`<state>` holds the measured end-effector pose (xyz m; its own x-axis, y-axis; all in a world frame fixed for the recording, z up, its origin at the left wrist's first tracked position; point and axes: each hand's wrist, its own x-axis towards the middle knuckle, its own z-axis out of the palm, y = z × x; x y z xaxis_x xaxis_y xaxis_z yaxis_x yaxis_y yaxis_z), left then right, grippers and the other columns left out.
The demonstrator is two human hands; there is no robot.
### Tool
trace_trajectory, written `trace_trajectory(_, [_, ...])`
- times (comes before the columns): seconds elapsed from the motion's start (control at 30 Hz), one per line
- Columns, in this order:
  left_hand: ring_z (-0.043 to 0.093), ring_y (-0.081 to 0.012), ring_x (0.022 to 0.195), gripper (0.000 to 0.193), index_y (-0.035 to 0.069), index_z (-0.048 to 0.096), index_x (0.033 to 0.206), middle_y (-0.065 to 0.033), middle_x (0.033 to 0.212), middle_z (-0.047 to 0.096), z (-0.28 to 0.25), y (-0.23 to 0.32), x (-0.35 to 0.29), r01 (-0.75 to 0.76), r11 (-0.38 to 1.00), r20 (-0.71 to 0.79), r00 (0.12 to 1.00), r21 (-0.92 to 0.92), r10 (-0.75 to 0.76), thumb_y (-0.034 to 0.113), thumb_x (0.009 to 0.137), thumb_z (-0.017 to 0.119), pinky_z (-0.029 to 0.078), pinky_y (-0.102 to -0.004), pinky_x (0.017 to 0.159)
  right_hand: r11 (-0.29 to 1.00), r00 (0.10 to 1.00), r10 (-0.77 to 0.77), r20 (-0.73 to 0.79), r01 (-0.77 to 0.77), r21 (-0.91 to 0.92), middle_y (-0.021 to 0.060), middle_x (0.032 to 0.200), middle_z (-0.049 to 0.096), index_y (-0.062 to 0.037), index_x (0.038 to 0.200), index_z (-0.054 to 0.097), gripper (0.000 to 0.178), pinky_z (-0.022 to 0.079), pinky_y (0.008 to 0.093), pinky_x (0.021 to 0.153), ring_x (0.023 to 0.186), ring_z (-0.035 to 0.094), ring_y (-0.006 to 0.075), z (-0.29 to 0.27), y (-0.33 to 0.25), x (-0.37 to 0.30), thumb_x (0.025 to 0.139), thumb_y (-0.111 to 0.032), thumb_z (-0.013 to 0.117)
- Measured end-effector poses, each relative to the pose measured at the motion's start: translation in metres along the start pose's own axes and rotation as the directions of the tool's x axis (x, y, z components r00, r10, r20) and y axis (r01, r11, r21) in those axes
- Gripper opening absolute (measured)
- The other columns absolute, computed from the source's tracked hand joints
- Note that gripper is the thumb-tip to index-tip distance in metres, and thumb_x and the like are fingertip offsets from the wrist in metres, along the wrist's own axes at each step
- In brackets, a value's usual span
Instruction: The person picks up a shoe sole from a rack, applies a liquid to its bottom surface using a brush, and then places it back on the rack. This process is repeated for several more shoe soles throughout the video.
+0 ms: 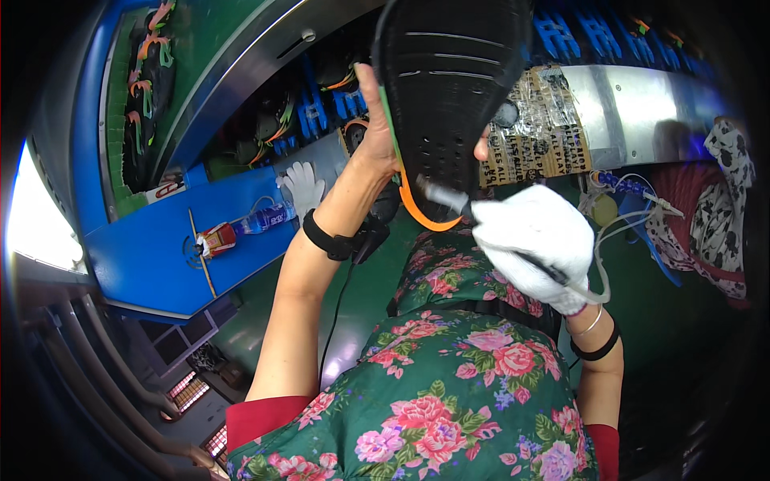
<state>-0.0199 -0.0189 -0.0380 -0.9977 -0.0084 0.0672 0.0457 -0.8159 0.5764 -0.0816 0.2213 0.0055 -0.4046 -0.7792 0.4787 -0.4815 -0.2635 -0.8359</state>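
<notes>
Held up in front of me is a black shoe sole [449,96] with a glossy inner face, small holes and an orange-and-green rim. My left hand [378,140], bare, grips it by the edge, its thumb along the left side and a fingertip showing at the right side. My right hand [533,240], in a white glove, is closed around a brush [447,196] with a dark handle. The pale bristles, a little blurred, lie against the lower end of the sole. A thin clear tube [600,264] runs beside the right wrist.
At the left, a blue table [164,272] bears a white glove [302,188], a bottle [269,217] and a red can [216,240]. Shoe parts on blue holders [313,112] line the conveyor behind. Taped cardboard [533,132] covers part of the metal ledge. A spotted cloth [726,216] hangs right.
</notes>
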Motion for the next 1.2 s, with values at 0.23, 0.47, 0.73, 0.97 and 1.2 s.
trace_trajectory(0.23, [0.076,-0.0374,0.089,0.121,-0.001,0.044,0.149,-0.025,0.116,0.069,0.001,0.005,-0.009,0.22,0.975,-0.007,0.976,0.01,-0.22,0.096,0.078,0.028,0.066,-0.0471,0.072,0.942,0.978,-0.031,0.205,-0.04,0.333,0.0044,0.098,0.078,-0.0116,0.109,0.079,0.036,0.056,0.0339,0.071,0.079,0.07,0.0231,0.0,0.004,0.005,0.074,-0.003,0.081])
trace_trajectory(0.47, [0.075,-0.0349,0.092,0.111,0.001,0.051,0.146,-0.0218,0.115,0.071,0.009,0.012,-0.013,0.482,0.869,-0.236,0.862,0.109,-0.448,0.092,0.082,0.035,0.065,-0.0461,0.077,0.982,0.908,-0.187,0.375,0.177,0.06,0.0067,0.102,0.077,-0.0139,0.116,0.076,0.037,0.057,0.0368,0.072,0.086,0.07,0.0248,0.0,0.005,0.011,0.08,-0.01,0.079])
trace_trajectory(0.73, [0.077,-0.0323,0.08,0.099,0.0,0.053,0.141,-0.0224,0.104,0.072,0.003,0.012,-0.024,0.568,0.81,-0.352,0.796,0.149,-0.493,0.083,0.091,0.038,0.067,-0.0458,0.069,0.983,0.853,-0.164,0.496,0.185,0.007,0.0032,0.118,0.076,-0.018,0.116,0.077,0.036,0.055,0.0414,0.094,0.103,0.07,0.0254,0.004,0.014,0.018,0.081,-0.011,0.078])
trace_trajectory(0.97, [0.072,-0.0376,0.103,0.1,-0.001,0.057,0.139,-0.0251,0.116,0.07,-0.014,0.002,-0.042,0.312,0.856,-0.058,0.929,-0.412,-0.367,0.083,0.094,0.029,0.059,-0.0505,0.095,0.793,0.938,0.33,0.104,-0.335,0.508,0.0159,0.1,0.078,0.0019,0.096,0.078,0.017,0.058,0.0318,0.081,0.09,0.074,0.021,-0.015,0.009,0.038,0.079,0.003,0.08])
trace_trajectory(1.2, [0.059,-0.0308,0.13,0.055,0.002,0.051,0.147,-0.0154,0.144,0.06,0.002,-0.048,-0.066,0.061,0.962,-0.429,0.886,-0.265,-0.174,0.041,0.11,0.039,0.044,-0.0484,0.115,0.937,0.942,0.332,-0.055,-0.323,0.13,0.0124,0.103,0.078,-0.0029,0.101,0.08,0.019,0.058,0.0311,0.085,0.092,0.074,0.0197,-0.017,0.013,0.05,0.083,0.001,0.08])
